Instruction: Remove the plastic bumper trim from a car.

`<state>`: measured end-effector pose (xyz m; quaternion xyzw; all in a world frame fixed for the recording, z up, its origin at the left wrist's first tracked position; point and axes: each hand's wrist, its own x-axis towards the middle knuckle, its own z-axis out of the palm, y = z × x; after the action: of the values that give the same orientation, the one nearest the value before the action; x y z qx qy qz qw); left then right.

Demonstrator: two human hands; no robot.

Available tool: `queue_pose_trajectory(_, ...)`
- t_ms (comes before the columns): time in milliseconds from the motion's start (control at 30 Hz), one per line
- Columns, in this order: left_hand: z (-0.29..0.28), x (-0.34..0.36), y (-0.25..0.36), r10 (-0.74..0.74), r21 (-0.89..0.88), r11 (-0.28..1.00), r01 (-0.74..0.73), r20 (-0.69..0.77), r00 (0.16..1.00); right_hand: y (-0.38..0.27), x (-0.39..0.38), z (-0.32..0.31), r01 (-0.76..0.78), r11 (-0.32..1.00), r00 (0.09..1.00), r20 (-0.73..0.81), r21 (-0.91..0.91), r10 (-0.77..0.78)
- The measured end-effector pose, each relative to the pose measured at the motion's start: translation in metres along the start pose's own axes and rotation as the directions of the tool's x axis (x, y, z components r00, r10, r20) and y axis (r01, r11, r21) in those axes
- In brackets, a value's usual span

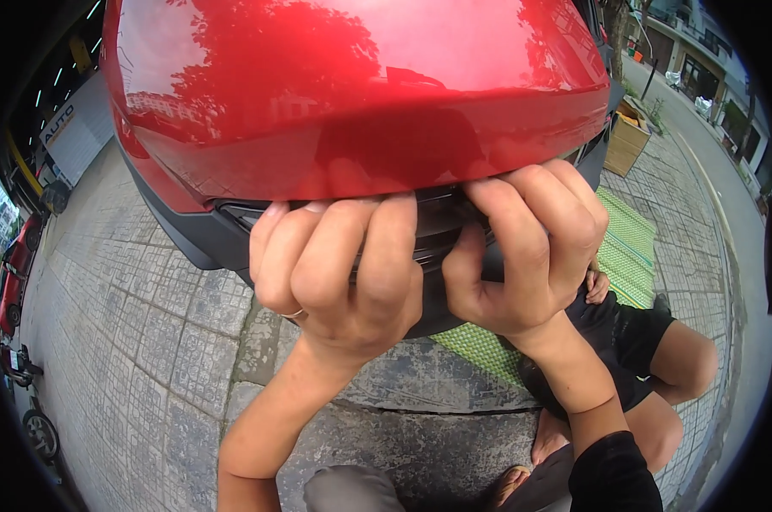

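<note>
A glossy red car hood fills the upper middle, its front edge facing me. My left hand has its fingers curled against that edge, left of the middle; a thin ring shows on one finger. Beside it on the right, my right hand hooks its bent fingers at the same edge, thumb lower down. The fingertips of both hands are partly hidden at the edge. Between and below the hands shows the black front grille. A dark gap runs beneath the hood's edge, by the left hand.
On the right, a person in dark shorts sits low beside the bumper, near a green woven mat. A wooden box stands beyond. Grey paving lies left; a red car and a motorbike wheel stand far left.
</note>
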<state>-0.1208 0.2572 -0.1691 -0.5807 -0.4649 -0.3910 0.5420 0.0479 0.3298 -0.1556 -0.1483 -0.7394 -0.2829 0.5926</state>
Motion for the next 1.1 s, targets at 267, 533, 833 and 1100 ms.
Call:
queue_pose_trajectory(267,-0.009,0.005,0.010,-0.108,-0.105,0.989,0.107,0.001,0.994,0.004,-0.003,0.019,-0.015,0.998,0.990,-0.141,0.065,0.024)
queue_pose_trajectory(533,-0.013,0.019,0.023,-0.136,-0.078,0.988,0.132,-0.051,0.989,0.001,-0.004,0.027,-0.054,0.994,0.978,-0.195,0.097,0.072)
queue_pose_trajectory(833,-0.015,0.029,0.032,-0.163,-0.021,0.987,0.162,-0.082,0.983,0.002,-0.008,0.034,-0.068,0.966,0.962,-0.239,0.249,0.129)
queue_pose_trajectory(1100,-0.004,0.035,0.035,-0.193,-0.018,0.981,0.193,-0.149,0.970,0.003,-0.006,0.031,-0.089,0.953,0.961,-0.225,0.291,0.159)
